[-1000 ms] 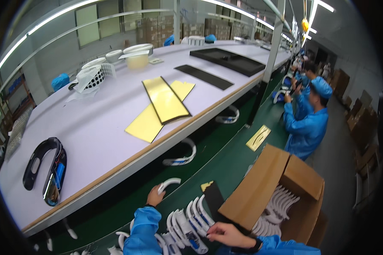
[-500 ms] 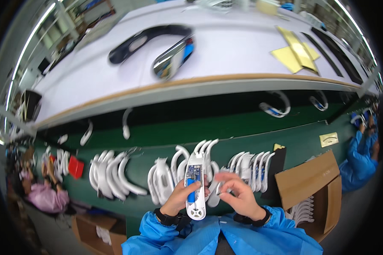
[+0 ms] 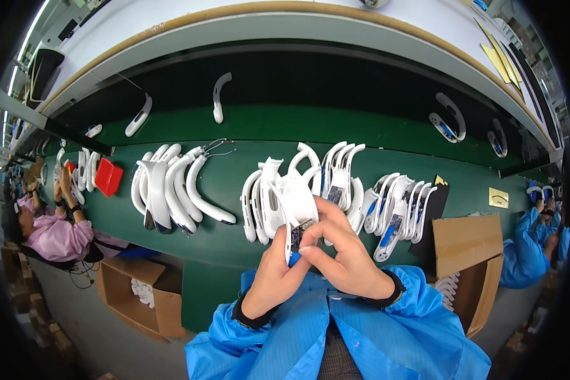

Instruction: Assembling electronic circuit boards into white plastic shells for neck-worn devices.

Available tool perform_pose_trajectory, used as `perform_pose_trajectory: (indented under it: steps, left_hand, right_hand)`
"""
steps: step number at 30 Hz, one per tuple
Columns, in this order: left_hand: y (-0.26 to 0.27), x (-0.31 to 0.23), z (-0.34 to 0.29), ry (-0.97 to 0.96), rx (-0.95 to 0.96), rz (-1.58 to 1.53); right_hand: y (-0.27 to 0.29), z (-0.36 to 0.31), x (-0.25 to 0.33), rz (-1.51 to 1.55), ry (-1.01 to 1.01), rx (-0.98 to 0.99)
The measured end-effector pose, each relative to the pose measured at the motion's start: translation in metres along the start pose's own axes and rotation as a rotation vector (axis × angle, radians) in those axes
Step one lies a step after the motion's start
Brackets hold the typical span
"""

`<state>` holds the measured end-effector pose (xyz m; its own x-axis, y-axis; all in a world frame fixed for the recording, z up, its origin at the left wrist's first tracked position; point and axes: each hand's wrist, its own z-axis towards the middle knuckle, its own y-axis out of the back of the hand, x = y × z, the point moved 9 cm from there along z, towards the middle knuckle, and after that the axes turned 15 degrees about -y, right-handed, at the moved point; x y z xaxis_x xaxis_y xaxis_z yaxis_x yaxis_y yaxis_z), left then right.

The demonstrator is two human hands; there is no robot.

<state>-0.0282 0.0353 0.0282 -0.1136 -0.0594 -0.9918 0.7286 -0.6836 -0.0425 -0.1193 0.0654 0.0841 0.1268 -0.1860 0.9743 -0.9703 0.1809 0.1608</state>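
Note:
In front of my chest, a white curved plastic housing (image 3: 299,201) is tilted up, its inner side toward me. A small circuit board (image 3: 299,232) shows inside it, with a blue part (image 3: 294,259) below. My left hand (image 3: 271,278) is closed round the lower end of the housing. Over the board, my right hand (image 3: 339,248) has thumb and forefinger pinched together; anything between those fingertips is too small to make out. White housings (image 3: 254,206) stand in a row just left of the held one. More housings with boards (image 3: 339,180) are just beyond my right hand.
White curved parts with wires (image 3: 164,187) lie left on the green bench (image 3: 218,244). Blue-fitted housings (image 3: 399,212) stand right, beside an open carton (image 3: 467,244). A red bin (image 3: 109,177) is far left. A shelf edge (image 3: 285,9) crosses above. People work at both sides.
The view has tipped down toward the bench. My right hand, apart from the housing before, now pinches at its board. The housing has been turned and tilted in my left hand.

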Motion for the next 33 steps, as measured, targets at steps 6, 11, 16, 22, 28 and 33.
perform_pose_trajectory:
  steps: [6, 11, 16, 22, 28, 33]
  left_hand:
    - [0.015, -0.005, -0.008, -0.046, -0.024, 0.016]
    - [0.024, -0.008, -0.013, -0.044, -0.037, 0.015]
    - [0.030, -0.012, -0.015, -0.052, -0.064, 0.003]
    - [0.030, -0.013, -0.015, -0.051, -0.049, 0.034]
    - [0.044, -0.006, -0.005, -0.139, -0.108, 0.447]
    - [0.026, -0.010, 0.012, -0.297, 0.205, 0.829]
  right_hand:
    - [-0.020, 0.001, 0.006, -0.039, 0.023, 0.010]
    - [-0.032, 0.001, 0.007, -0.027, 0.029, 0.000]
    - [-0.036, 0.000, 0.011, -0.056, 0.090, -0.076]
    - [-0.041, 0.001, 0.013, -0.123, 0.173, -0.091]
    - [-0.045, 0.022, -0.028, 0.089, 0.053, -0.075]
    - [-0.018, 0.042, -0.062, 0.179, -0.063, -0.210]
